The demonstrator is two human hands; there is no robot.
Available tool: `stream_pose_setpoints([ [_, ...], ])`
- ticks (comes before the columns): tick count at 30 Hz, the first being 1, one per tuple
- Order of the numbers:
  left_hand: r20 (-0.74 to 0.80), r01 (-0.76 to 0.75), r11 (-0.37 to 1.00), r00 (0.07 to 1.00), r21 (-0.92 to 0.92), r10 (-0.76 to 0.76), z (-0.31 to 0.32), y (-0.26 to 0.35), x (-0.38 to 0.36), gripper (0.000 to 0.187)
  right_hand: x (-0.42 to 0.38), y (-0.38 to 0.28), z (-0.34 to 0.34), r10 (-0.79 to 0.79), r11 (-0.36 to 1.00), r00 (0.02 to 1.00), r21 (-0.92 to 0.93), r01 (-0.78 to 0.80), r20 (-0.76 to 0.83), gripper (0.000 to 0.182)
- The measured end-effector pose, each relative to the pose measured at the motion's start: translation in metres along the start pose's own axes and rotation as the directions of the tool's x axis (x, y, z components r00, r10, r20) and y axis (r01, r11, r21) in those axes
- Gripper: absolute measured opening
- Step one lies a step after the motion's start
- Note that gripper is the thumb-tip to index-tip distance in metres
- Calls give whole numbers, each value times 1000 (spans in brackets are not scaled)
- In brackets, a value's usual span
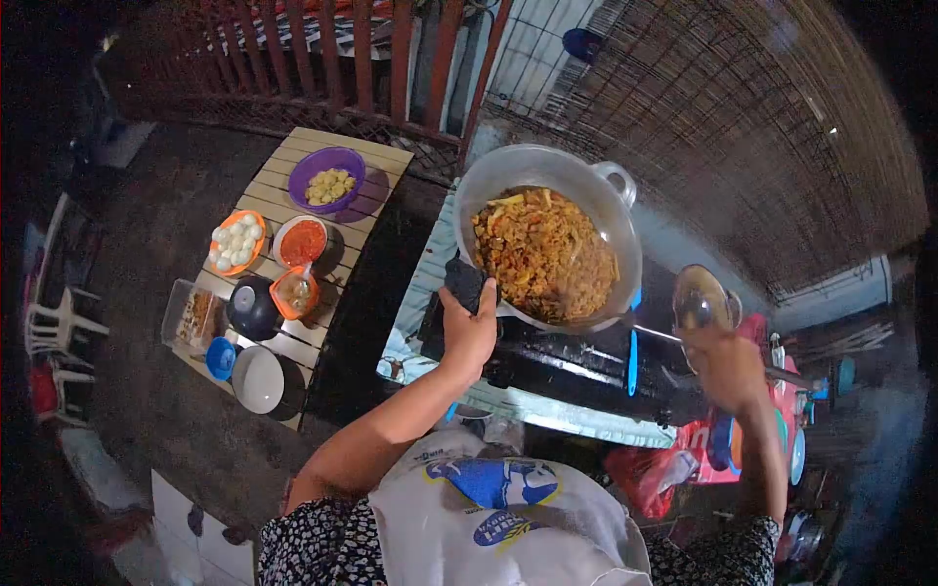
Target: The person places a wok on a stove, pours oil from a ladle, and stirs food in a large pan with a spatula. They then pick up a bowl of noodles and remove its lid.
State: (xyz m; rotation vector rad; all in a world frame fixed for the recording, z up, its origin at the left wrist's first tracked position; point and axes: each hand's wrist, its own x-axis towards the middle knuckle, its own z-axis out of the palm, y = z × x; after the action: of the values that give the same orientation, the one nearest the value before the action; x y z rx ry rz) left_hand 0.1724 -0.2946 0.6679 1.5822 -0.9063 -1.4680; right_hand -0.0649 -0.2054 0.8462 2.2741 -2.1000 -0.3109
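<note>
A large metal wok (469, 210) holds a brown-orange cooked mixture (542, 254) and sits on a black stove (567, 366). At the wok's near left rim, my left hand (469, 332) is closed on a black cloth or pad (467, 285) pressed against the handle area. To the right of the wok, my right hand (725, 366) is blurred, wrapped round something with a long metal shaft. A round metal piece (703, 298) shows just above this hand; whether it belongs to the same utensil is unclear. A blue strip (633, 361) lies on the stove.
On the left, a slatted table (376, 161) bears a purple bowl (357, 188), a plate of eggs (234, 242), red paste (303, 241) and several other containers. Red fencing and a wire grid stand behind. Red bags (650, 479) and stacked dishes are at the right.
</note>
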Motion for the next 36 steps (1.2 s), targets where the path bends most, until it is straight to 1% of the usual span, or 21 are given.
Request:
stream_pose_setpoints([
  [3, 18, 2, 999, 1000, -36, -1, 0, -5, 2, 86, 16, -13, 45, 25, 990, 998, -140, -18, 50, 23],
  [5, 16, 83, 996, 996, 18, -83, 0, -2, 1, 86, 37, -13, 75, 38, 976, 997, -217, -22, 69, 23],
  [7, 7, 77, 996, 997, 36, -78, -2, 7, -6, 86, 57, -19, 87, 50, 990, 997, -126, -57, -55, 35],
  [8, 1, 73, 996, 997, 56, -74, -2, 10, -7, 86, 64, -17, 92, 49, 991, 997, -125, -56, -55, 35],
  [10, 5, 47, 998, 999, 47, -47, -3, 2, -3, 86, 71, -14, 95, -32, 994, 979, -111, 10, -199, 23],
  [11, 8, 17, 999, 1000, 34, -18, -2, -1, 1, 86, 73, -10, 87, -30, 994, 980, -109, 9, -198, 23],
  [13, 45, -3, 1000, 999, -3, 3, -4, -4, 4, 86, 67, -6, 42, -45, 981, 997, -189, 34, -56, 22],
  [15, 87, -23, 999, 996, -37, 27, -4, -9, 6, 86, 52, 0, 6, -71, 996, 995, -54, 67, -67, 21],
  [16, 77, -20, 998, 997, -60, 25, -3, -12, 8, 86, 46, -2, -6, -103, 995, 995, -13, 103, 1, 21],
  [18, 66, -20, 997, 998, -80, 25, -2, -8, 4, 86, 39, -15, 0, -125, 992, 992, -4, 125, 16, 21],
  [20, 0, 108, 994, 994, -2, -108, -3, 10, -9, 86, 38, -30, 21, -139, 990, 990, 20, 139, 29, 23],
  [22, -6, 57, 998, 998, -20, -57, -2, 2, -6, 86, 54, -47, 57, -114, 991, 993, 66, 114, 1, 27],
  [23, -11, 6, 999, 1000, -40, -7, -3, 0, -4, 85, 65, -55, 66, -51, 999, 999, 8, 51, 18, 21],
  [24, -17, 5, 999, 1000, -37, -5, -5, 1, -4, 85, 76, -50, 72, -64, 998, 998, 12, 64, 1, 21],
  [26, 110, 7, 991, 994, -135, 8, -9, 6, -7, 81, 85, -29, 78, -123, 992, 992, -15, 123, -37, 20],
  [28, 57, -10, 996, 998, -85, 15, -6, 2, -2, 79, 82, -12, 46, -174, 981, 982, -95, 167, -70, 17],
  [29, 8, -18, 999, 1000, -35, 19, -5, -1, -1, 77, 74, -3, 24, -169, 985, 973, -15, 169, -159, 16],
  [30, -19, 63, 998, 998, 27, -63, -5, 6, -5, 81, 67, 5, -1, -188, 980, 973, -85, 178, -136, 15],
  [31, -15, 68, 997, 998, 23, -68, -3, 1, -2, 81, 60, 9, -16, -130, 987, 985, -108, 118, -112, 15],
  [33, -1, 16, 1000, 1000, -13, -16, -2, -12, 6, 86, 54, 22, -25, -125, 967, 992, -226, 115, -31, 16],
  [36, 12, 0, 1000, 1000, -6, 0, -2, -7, 2, 89, 74, 45, 19, -85, 949, 996, -306, 73, -25, 17],
])
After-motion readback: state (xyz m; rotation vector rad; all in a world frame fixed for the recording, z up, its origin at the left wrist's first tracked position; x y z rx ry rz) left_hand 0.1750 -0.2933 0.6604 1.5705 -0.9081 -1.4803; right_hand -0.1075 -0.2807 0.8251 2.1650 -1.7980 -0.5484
